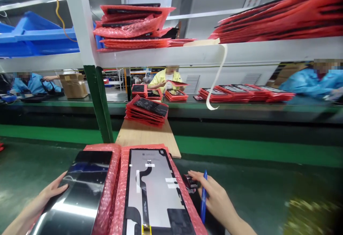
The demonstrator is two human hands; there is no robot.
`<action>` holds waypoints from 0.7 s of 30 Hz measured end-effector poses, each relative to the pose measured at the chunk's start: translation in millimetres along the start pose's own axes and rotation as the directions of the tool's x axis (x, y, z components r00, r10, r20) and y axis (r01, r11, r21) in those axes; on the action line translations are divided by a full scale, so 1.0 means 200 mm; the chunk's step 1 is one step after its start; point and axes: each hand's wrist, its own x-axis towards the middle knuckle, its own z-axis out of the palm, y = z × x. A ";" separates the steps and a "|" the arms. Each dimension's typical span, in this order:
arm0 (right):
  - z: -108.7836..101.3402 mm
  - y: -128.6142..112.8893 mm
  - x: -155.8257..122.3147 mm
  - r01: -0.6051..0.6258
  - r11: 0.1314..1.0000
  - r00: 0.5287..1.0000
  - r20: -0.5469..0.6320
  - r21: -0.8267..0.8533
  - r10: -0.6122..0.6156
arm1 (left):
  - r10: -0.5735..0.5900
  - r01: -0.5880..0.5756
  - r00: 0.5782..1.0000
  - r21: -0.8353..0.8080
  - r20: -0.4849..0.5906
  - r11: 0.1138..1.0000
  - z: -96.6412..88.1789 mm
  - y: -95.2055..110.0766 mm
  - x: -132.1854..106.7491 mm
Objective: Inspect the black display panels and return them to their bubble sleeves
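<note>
Two flat display panels lie on red bubble wrap point(111, 188) in front of me. The left panel point(80, 192) shows its glossy black face; my left hand point(49, 194) rests on its left edge with fingers laid flat. The right panel point(154, 192) lies back side up, grey with a black flex cable and white tape strips. My right hand point(215, 199) sits just right of it, holding a blue pen point(204, 195) between its fingers, fingertips touching a small dark object point(189, 182).
A stack of red-wrapped panels point(147, 110) sits on a wooden board point(146, 135) ahead. Beyond runs a green conveyor point(241, 149) with more red stacks point(241, 93). Overhead shelf point(187, 53) holds red bags; a green post point(100, 103) stands left. Other workers sit opposite.
</note>
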 end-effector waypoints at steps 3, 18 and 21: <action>0.00 0.00 0.00 -0.005 1.000 1.000 0.027 -0.005 0.005 | 0.012 -0.013 1.000 0.057 0.015 0.998 0.05 -0.05 0.02; -0.08 -0.56 0.09 -0.423 0.698 0.896 0.154 0.578 0.416 | 0.442 -0.291 0.888 0.593 -0.125 0.751 0.17 0.02 -0.05; -0.05 -0.71 0.11 -0.560 0.450 0.812 0.354 0.695 0.463 | 0.280 -0.328 0.943 0.356 0.180 0.875 0.40 0.05 -0.15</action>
